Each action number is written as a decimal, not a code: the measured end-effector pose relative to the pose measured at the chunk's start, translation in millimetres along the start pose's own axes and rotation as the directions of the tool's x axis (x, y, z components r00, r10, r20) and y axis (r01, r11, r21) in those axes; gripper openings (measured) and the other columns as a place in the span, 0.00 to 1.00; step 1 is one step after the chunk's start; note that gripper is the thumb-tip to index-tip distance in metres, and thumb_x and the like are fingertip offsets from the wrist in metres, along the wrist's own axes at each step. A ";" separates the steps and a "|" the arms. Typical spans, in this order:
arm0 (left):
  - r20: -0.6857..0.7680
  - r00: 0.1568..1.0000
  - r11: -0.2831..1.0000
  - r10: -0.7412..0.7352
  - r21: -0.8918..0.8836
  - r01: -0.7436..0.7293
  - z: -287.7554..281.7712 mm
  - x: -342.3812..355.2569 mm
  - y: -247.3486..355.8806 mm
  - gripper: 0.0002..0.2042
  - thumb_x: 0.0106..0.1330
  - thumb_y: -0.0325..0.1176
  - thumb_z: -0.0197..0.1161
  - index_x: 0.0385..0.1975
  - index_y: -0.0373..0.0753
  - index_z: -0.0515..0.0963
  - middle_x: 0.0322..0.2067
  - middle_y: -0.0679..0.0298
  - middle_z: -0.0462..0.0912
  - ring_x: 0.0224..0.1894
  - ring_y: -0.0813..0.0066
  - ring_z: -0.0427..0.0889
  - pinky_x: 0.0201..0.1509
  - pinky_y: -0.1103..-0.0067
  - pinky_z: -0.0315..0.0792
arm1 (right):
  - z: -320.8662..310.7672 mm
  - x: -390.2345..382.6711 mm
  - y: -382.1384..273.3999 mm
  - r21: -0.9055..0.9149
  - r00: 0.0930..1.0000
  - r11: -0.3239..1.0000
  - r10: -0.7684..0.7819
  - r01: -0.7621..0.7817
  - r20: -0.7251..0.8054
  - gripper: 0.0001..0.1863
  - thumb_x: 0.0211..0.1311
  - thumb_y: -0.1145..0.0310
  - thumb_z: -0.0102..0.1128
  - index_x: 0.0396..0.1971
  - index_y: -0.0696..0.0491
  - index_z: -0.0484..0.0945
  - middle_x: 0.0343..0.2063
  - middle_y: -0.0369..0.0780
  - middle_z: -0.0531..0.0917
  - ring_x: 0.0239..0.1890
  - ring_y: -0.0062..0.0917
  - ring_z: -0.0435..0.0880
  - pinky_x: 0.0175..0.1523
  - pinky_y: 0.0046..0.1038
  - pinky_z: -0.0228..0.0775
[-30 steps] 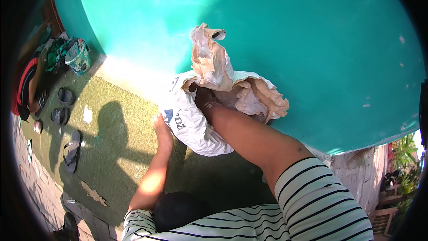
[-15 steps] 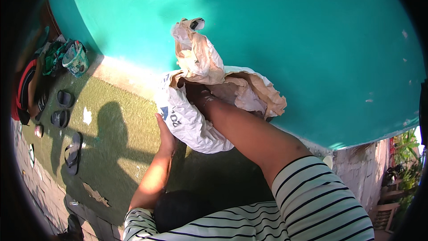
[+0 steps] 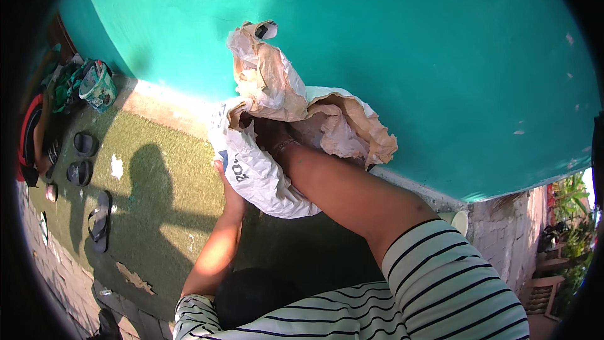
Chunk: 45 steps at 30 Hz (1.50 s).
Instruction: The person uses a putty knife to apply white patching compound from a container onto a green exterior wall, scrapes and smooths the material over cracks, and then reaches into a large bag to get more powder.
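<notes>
Right hand (image 3: pixel 267 135) is sunk in the sack (image 3: pixel 264 176) — fingers hidden, grip unclear. Left hand (image 3: pixel 221 170) clasps the sack's side — mostly covered

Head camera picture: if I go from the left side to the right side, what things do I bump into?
Red bag → dark sandals → patterned bundle → left hand on the white sack → sack → right hand inside the sack's mouth → striped sleeve → green plants.

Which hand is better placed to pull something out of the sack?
Right. The right hand already reaches into the open sack, while the left hand braces its outside.
</notes>
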State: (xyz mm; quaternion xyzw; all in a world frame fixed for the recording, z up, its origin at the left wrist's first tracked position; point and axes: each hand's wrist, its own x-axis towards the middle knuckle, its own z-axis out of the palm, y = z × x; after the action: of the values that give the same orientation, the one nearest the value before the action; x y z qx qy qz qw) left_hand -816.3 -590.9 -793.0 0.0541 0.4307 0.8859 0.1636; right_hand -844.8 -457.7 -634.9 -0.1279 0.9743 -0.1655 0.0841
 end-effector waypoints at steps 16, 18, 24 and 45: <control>-0.075 0.995 0.976 -0.060 -0.215 0.042 0.3 31.6 -37.1 0.30 0.75 0.53 0.32 0.69 0.38 0.53 0.65 0.58 0.62 0.65 0.64 0.63 0.70 0.69 0.56 | -22.7 10.4 7.9 -0.174 0.989 0.976 0.141 -0.130 0.054 0.29 0.61 0.62 0.55 0.64 0.36 0.63 0.52 0.38 0.80 0.51 0.31 0.82 0.53 0.38 0.72; -0.094 0.967 0.957 0.235 0.199 -0.213 -0.6 18.3 -8.6 0.28 0.73 0.48 0.38 0.68 0.38 0.55 0.65 0.58 0.63 0.65 0.64 0.62 0.70 0.70 0.55 | -11.2 20.6 -3.0 -0.135 0.994 0.988 0.090 -0.080 0.066 0.29 0.61 0.62 0.55 0.64 0.36 0.64 0.52 0.38 0.80 0.51 0.31 0.82 0.53 0.38 0.72; 0.061 0.924 0.790 0.379 0.499 -0.357 -9.8 16.4 -10.8 0.31 0.70 0.51 0.42 0.68 0.39 0.56 0.63 0.58 0.64 0.64 0.62 0.64 0.68 0.70 0.57 | -16.1 21.1 -3.0 -0.117 0.993 0.989 0.098 -0.090 0.062 0.28 0.60 0.62 0.55 0.63 0.37 0.64 0.51 0.38 0.80 0.50 0.31 0.82 0.52 0.37 0.73; -0.084 0.993 0.987 0.088 0.142 -0.076 -21.1 19.2 -33.4 0.35 0.72 0.62 0.33 0.70 0.42 0.51 0.65 0.58 0.61 0.64 0.64 0.64 0.69 0.69 0.58 | -12.2 19.5 -0.1 -0.044 0.995 0.996 0.084 -0.082 0.049 0.26 0.60 0.64 0.56 0.59 0.41 0.67 0.47 0.38 0.81 0.45 0.30 0.83 0.49 0.37 0.74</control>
State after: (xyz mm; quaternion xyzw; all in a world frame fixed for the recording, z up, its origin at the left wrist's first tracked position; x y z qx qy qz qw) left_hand -831.3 -581.0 -833.1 0.0431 0.4955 0.8614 0.1033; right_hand -865.9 -459.5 -625.9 -0.0933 0.9796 -0.1380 0.1128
